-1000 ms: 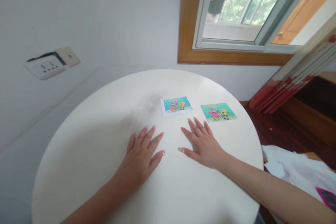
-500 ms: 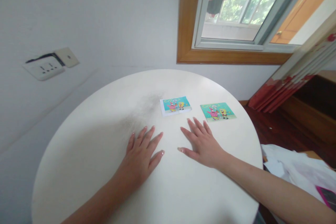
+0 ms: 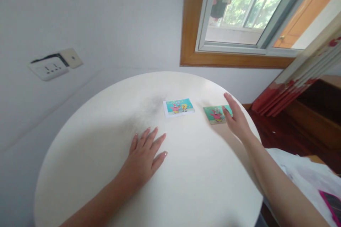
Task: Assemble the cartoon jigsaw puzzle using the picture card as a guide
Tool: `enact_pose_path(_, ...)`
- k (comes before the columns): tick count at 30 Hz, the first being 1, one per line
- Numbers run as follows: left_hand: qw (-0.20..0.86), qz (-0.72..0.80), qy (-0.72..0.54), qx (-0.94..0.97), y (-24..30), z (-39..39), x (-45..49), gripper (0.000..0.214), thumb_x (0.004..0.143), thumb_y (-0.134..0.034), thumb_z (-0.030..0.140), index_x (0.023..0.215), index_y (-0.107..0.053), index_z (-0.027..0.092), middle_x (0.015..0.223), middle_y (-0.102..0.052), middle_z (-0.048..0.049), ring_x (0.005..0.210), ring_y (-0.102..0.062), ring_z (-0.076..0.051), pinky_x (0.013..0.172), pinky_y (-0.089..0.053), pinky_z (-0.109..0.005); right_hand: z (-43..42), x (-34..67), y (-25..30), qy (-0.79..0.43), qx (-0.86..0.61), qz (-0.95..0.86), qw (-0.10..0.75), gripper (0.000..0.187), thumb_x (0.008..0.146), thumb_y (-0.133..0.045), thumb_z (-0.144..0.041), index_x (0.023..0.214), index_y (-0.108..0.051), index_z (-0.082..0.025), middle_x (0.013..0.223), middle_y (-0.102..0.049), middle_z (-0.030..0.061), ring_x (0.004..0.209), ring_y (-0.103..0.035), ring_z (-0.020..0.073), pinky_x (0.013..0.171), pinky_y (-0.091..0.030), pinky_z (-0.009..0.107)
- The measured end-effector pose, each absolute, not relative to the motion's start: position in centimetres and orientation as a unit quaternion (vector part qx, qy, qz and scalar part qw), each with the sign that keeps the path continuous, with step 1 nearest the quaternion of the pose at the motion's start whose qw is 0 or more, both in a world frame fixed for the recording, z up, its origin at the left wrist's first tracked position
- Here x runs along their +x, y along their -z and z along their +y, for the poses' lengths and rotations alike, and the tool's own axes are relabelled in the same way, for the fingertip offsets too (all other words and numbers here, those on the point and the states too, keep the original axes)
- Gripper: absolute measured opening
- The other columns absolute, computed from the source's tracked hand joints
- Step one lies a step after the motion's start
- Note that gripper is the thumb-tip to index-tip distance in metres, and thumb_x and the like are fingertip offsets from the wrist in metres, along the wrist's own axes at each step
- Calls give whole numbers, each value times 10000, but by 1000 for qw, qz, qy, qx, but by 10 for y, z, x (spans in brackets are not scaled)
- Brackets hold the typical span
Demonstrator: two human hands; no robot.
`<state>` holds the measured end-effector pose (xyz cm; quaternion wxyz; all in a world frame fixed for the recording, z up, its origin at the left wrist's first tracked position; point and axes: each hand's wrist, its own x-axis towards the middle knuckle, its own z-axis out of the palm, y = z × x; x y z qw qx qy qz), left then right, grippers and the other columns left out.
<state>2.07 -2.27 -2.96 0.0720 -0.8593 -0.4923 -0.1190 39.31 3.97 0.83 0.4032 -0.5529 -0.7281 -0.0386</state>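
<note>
On the round white table (image 3: 191,184) lie two flat picture pieces printed with the same cartoon characters. The left one, a picture booklet or card with a white border (image 3: 179,107), is fully in sight. Over the right half of the other, a greenish picture card (image 3: 215,115), hovers my right hand (image 3: 237,118), its fingers stretched out together and the thumb apart. Nothing shows in that hand, and its shadow falls on the card and tabletop. My left hand (image 3: 144,159) rests flat on the table with fingers spread, nearer to me than the white-bordered card and holding nothing.
Behind the table stands a pale wall with a socket (image 3: 50,68) at left and a wood-framed window (image 3: 234,58) at right. A red and white curtain (image 3: 282,88) hangs beside it. White plastic bags (image 3: 301,173) sit low at the table's right.
My right hand has lifted off the table and moved right and away from me, over the right card, now partly covering it. My left hand and both cards have stayed put.
</note>
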Motion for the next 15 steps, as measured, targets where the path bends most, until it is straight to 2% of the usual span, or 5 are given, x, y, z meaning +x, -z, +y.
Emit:
enact_pose_path(4,75,-493,120,-858,31,-23,20,488,963,-407,443,1413,-490,271,1509,-432,-95,1396,-351,-354,1091,-302,-608,63,431,17,36,-660,-679,319,554,998,-249,-401,1504,-338,-193,1524,-413,119,1435,-334,243,1156,-312,484)
enact_pose_path(11,65,-500,120,-855,33,-21,19,493,956,-433,450,1418,-482,282,1519,-417,-88,1405,-340,-346,1100,-293,-609,65,424,43,23,-728,-656,196,594,967,-334,-530,1420,-493,-181,1528,-389,166,1426,-312,373,1115,-293,593)
enact_pose_path(15,55,-501,121,-855,33,-20,20,490,955,-433,456,1409,-493,282,1513,-426,-92,1400,-347,-348,1100,-285,-617,62,417,41,25,-744,-653,139,623,951,-350,-580,1414,-502,-191,1542,-363,168,1420,-309,386,1114,-270,594)
